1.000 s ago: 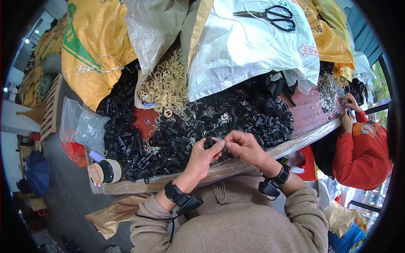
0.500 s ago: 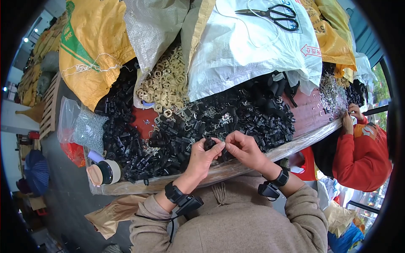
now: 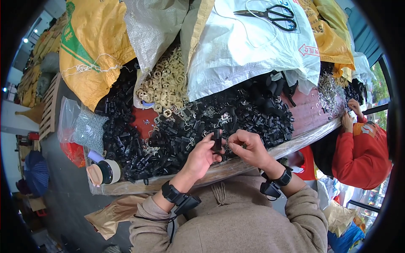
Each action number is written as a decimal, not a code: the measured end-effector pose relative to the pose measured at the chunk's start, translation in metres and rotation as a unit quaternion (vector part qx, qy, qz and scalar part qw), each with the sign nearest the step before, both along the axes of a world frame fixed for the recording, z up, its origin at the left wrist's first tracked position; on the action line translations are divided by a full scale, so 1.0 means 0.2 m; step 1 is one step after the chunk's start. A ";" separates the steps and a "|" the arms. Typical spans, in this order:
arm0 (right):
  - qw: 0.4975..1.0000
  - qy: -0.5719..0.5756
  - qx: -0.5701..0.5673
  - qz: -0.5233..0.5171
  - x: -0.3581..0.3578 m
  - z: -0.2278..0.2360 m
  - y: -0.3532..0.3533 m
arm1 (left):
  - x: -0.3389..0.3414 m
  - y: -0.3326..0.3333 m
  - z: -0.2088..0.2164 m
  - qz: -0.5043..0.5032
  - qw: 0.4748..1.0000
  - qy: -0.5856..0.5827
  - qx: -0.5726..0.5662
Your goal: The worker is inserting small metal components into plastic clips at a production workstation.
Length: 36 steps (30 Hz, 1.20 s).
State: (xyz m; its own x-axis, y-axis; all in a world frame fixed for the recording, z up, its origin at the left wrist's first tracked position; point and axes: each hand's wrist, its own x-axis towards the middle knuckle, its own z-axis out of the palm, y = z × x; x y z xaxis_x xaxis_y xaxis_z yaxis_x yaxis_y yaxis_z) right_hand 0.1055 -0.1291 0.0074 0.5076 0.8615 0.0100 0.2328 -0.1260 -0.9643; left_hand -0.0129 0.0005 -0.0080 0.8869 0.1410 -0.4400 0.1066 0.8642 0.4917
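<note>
Between the fingers of my left hand (image 3: 200, 158) stands a small black plastic cylindrical part (image 3: 217, 141), held upright above the table's near edge. Just right of it, my right hand (image 3: 249, 147) has its thumb and forefinger pinched together. A tiny metal piece seems to show at those fingertips, but it is too small to name. Both hands hover over a wide heap of similar black plastic parts (image 3: 265, 128), with small silvery bent-wire clips (image 3: 223, 116) scattered among them. Beige ring-shaped pieces (image 3: 162, 86) spill from a sack behind.
Black-handled scissors (image 3: 280, 17) lie on a white woven sack (image 3: 253, 55). A tape roll (image 3: 110, 172) stands at the table's left corner beside a bag of small grey pieces (image 3: 88, 130). A co-worker in a red top (image 3: 360, 156) handles clips at right. The wooden table edge (image 3: 168, 182) curves before me.
My left hand has opened somewhat and turned, so the black part now shows more fully and upright. My right hand has drawn slightly right and down, away from it.
</note>
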 end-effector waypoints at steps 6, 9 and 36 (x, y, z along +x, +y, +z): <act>0.967 -0.252 0.034 0.026 -0.02 0.08 -0.01 | -0.04 -0.03 -0.02 -0.026 0.997 -0.034 0.059; 0.948 -0.315 0.035 0.032 -0.03 0.11 0.00 | -0.04 -0.05 -0.02 -0.025 0.995 -0.016 0.096; 0.942 -0.321 0.072 0.065 0.01 0.06 0.04 | -0.05 -0.05 -0.02 -0.072 0.996 -0.013 0.047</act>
State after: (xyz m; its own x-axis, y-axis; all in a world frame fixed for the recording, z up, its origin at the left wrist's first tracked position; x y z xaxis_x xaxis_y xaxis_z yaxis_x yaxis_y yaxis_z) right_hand 0.1074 -0.1204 0.0189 0.2484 0.8821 0.4002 0.7782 0.0643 -0.6247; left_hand -0.0219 -0.0092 -0.0124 0.9117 0.0510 -0.4076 0.2120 0.7914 0.5733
